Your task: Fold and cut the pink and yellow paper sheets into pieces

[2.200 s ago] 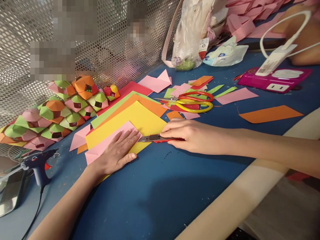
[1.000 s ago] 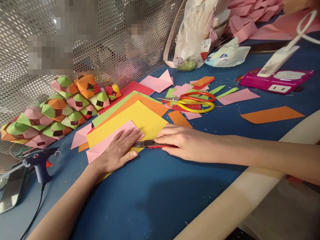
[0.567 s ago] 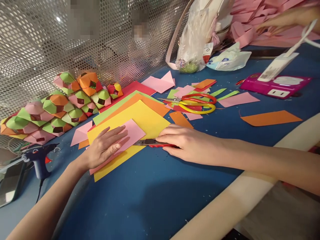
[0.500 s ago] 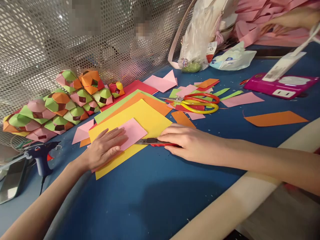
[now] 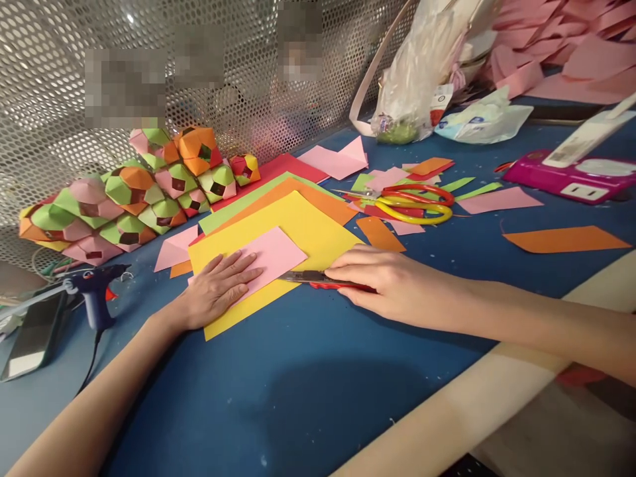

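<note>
My left hand [image 5: 213, 291] lies flat with its fingers spread, pressing a pink paper piece [image 5: 281, 255] onto a yellow sheet [image 5: 318, 228]. Gripped in my right hand [image 5: 385, 275] is a red and grey utility knife [image 5: 314, 277], its blade pointing left. The blade tip is by the lower right edge of the pink paper, over the yellow sheet. Beneath the yellow sheet, an orange sheet [image 5: 340, 202] and a green sheet [image 5: 233, 211] stick out behind. My left palm covers the near end of the pink piece.
Folded paper balls [image 5: 132, 189] are stacked at a perforated metal screen [image 5: 238, 79]. A glue gun [image 5: 97, 298] and a phone [image 5: 34, 331] lie left. Red-and-yellow scissors [image 5: 412, 202] rest on paper scraps. A purple power strip [image 5: 566, 175] and wipes pack [image 5: 484, 122] are right.
The whole view has shifted slightly, so things appear farther right. Another person's hand at the pink papers, upper right, has gone out of view. My hands keep nearly the same places on paper and knife.
</note>
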A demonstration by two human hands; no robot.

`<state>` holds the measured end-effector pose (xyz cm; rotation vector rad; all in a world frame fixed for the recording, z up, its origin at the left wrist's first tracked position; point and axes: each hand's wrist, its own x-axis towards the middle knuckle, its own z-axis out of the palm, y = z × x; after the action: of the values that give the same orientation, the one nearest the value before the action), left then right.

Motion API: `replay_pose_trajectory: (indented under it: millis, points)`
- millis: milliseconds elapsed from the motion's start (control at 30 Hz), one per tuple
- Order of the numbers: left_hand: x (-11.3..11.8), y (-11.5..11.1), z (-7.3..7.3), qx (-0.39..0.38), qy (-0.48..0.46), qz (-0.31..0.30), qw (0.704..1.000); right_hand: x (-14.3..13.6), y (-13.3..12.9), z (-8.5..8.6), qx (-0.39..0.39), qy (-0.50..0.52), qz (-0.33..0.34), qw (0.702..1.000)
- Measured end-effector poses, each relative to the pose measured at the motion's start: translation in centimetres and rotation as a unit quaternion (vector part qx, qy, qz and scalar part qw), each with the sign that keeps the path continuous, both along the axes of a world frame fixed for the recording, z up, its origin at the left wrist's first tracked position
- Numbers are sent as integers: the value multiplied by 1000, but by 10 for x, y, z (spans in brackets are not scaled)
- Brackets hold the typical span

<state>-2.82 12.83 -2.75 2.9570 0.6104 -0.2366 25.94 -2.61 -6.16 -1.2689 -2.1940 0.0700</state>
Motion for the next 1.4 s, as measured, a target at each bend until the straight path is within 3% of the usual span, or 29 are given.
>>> replay_pose_trajectory:
  millis: [1400]
  points:
    - [-5,3,-6,-8,-17,-9,1000,-16,-2,-3,42,-22,28,998]
